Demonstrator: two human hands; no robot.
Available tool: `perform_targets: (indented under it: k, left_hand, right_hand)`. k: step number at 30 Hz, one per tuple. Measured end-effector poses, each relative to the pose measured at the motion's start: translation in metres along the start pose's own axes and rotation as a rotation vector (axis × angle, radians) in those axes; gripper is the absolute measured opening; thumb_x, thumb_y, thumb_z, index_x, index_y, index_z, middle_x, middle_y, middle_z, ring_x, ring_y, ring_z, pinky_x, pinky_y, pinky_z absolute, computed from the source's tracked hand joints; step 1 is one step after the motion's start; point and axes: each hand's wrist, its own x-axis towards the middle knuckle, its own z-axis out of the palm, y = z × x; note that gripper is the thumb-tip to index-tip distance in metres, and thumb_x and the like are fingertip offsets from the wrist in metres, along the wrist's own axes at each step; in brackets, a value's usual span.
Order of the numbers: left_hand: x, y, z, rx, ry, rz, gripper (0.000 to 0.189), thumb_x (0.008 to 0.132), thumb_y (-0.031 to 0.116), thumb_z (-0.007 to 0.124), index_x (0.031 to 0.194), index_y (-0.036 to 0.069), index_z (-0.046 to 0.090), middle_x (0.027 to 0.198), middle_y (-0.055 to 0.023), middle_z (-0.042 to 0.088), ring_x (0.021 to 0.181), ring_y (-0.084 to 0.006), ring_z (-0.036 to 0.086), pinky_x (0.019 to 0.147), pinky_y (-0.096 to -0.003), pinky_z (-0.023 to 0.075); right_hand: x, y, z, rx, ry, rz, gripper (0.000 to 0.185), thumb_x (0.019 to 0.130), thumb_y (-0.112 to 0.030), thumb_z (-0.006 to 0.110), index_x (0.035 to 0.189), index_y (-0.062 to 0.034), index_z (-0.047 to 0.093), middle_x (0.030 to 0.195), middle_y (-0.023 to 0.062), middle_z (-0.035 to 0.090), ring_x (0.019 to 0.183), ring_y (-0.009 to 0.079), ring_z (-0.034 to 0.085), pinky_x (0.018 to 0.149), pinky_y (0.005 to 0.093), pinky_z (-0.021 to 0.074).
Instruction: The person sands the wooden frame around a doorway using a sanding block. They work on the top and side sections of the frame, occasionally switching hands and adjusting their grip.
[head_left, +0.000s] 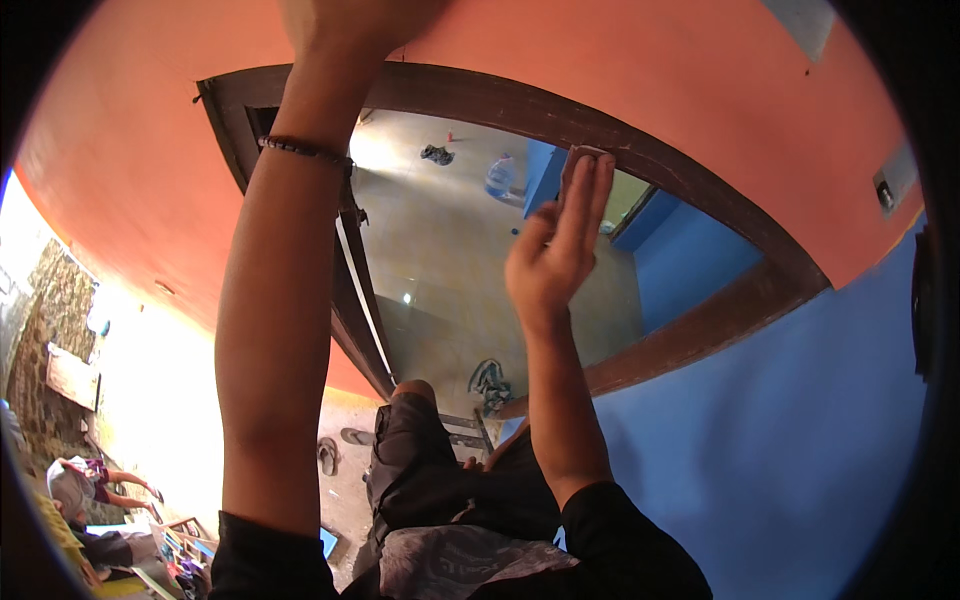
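Note:
My right hand (559, 240) holds a folded sheet of brown sandpaper (576, 169) with its fingers extended, pressed against the inner edge of a dark brown wooden door frame (502, 94). My left hand (360, 19) is up at the top edge of the picture, against or near the orange wall (675, 67); its fingers are cut off from view. The wrist below it wears a dark beaded bracelet (304, 148). Through the frame, the tiled floor (450, 255) of a room shows.
A clear plastic water container (500, 176), a dark cloth (437, 154) and a patterned cloth (490, 386) lie inside. Ladder-like slats (461, 431) stand beneath me. Sandals (328, 456) are on the ground. People (97, 484) are at lower left. A blue wall (750, 420) stands right.

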Motion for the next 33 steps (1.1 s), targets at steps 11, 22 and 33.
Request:
perform_targets:
  k: [11,22,33]
  left_hand:
    - [0.001,-0.003,0.002,0.027,0.01,-0.018,0.046,0.094,0.034,0.065,0.128,0.005,0.055,0.12,-0.0145,0.064,0.117,-0.0314,0.059,0.109,-0.0462,0.0309]
    - [0.001,0.001,0.004,-0.044,0.048,0.012,0.045,0.094,0.032,0.065,0.127,0.004,0.056,0.118,-0.015,0.064,0.116,-0.0311,0.059,0.109,-0.0462,0.03]
    - [0.002,0.002,0.002,-0.037,0.027,-0.029,0.047,0.094,0.035,0.065,0.127,0.003,0.056,0.119,-0.0154,0.063,0.119,-0.031,0.057,0.111,-0.0464,0.0289]
  right_hand:
    - [0.004,0.005,-0.008,0.183,0.156,0.215,0.066,0.094,0.004,0.04,0.159,0.0006,0.026,0.167,0.0229,0.02,0.138,0.034,0.049,0.081,0.0299,0.056]
    - [0.016,0.01,-0.006,0.172,0.24,0.157,0.067,0.096,0.002,0.04,0.161,-0.0043,0.025,0.166,0.0221,0.023,0.15,0.0331,0.033,0.077,0.0279,0.056]
    - [0.011,0.022,-0.014,0.108,0.26,0.116,0.069,0.093,0.004,0.04,0.16,0.001,0.022,0.165,0.0316,0.011,0.151,0.0447,0.025,0.118,0.0483,0.0345]
